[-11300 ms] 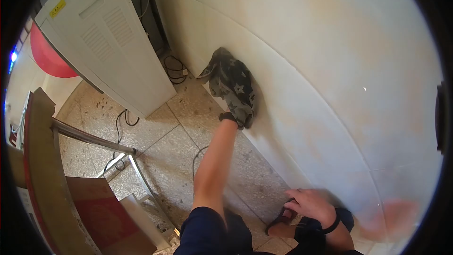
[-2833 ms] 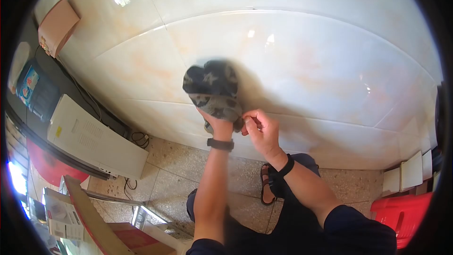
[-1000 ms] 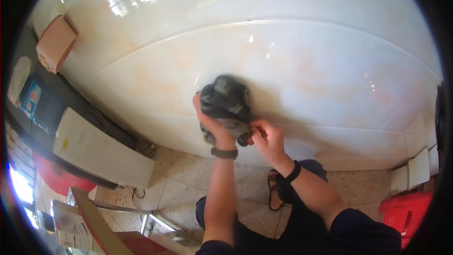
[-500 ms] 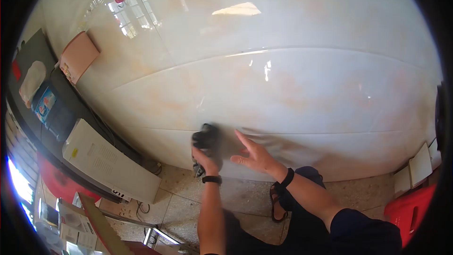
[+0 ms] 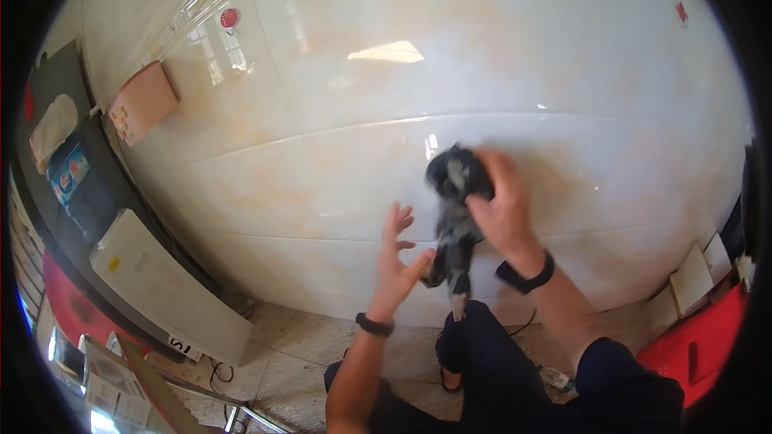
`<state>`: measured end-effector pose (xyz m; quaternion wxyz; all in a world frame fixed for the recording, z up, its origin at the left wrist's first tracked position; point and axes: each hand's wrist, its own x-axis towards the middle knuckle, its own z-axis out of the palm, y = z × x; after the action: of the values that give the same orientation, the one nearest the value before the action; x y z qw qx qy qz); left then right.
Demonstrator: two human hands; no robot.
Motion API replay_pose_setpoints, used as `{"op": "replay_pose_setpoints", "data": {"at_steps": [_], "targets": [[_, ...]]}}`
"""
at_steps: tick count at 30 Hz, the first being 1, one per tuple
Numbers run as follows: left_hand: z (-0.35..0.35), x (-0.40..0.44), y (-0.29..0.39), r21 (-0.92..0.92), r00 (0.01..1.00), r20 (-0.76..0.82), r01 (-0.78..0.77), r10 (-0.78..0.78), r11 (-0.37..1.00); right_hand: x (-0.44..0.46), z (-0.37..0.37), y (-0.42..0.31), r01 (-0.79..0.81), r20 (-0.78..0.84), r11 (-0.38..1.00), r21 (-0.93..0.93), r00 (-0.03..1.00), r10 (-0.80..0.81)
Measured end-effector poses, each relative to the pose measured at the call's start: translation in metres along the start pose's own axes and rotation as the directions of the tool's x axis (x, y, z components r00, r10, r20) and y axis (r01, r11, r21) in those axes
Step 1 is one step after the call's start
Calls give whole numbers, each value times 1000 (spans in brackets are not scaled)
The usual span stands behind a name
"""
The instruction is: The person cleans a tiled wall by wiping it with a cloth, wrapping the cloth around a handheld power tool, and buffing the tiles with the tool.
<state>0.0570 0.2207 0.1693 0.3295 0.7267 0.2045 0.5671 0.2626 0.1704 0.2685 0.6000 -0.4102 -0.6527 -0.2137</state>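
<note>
A black-and-grey soft thing (image 5: 458,217) is held up in front of the tiled wall, with two leg-like ends hanging down; it looks like a plush toy, but blur hides the details. My right hand (image 5: 508,205) grips its upper part from the right, thumb across the front. To its lower left is my left hand (image 5: 398,261), fingers spread and holding nothing. The left thumb is close to one hanging end; I cannot tell whether they touch. Each wrist wears a black band.
Glossy pale tiles (image 5: 338,185) cover the wall ahead. On the left, a white box-shaped unit (image 5: 173,285) leans by a dark surface (image 5: 60,72) with a blue packet (image 5: 68,175) on it. A pink holder (image 5: 145,103) is on the wall. At right stands a red container (image 5: 696,350).
The soft thing has passed from my left hand to my right and moved up and to the right. My left hand has let go and opened. The view has shifted slightly.
</note>
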Motion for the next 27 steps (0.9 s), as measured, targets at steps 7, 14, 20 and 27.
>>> {"op": "replay_pose_setpoints", "data": {"at_steps": [7,14,20,27], "targets": [[-64,-41,-99,-183,883,-300,317,-360,931,79,-5,5,368,102,754,-545,921,-376],[-74,-74,-114,-214,796,-319,468,-515,857,95,69,9,571,226,686,-452,817,-531],[-63,-76,-122,-206,807,-308,461,-505,863,120,62,7,682,317,610,-404,730,-606],[-97,-78,-77,-310,781,-361,414,-509,856,121,31,20,728,418,534,-431,685,-597]]}}
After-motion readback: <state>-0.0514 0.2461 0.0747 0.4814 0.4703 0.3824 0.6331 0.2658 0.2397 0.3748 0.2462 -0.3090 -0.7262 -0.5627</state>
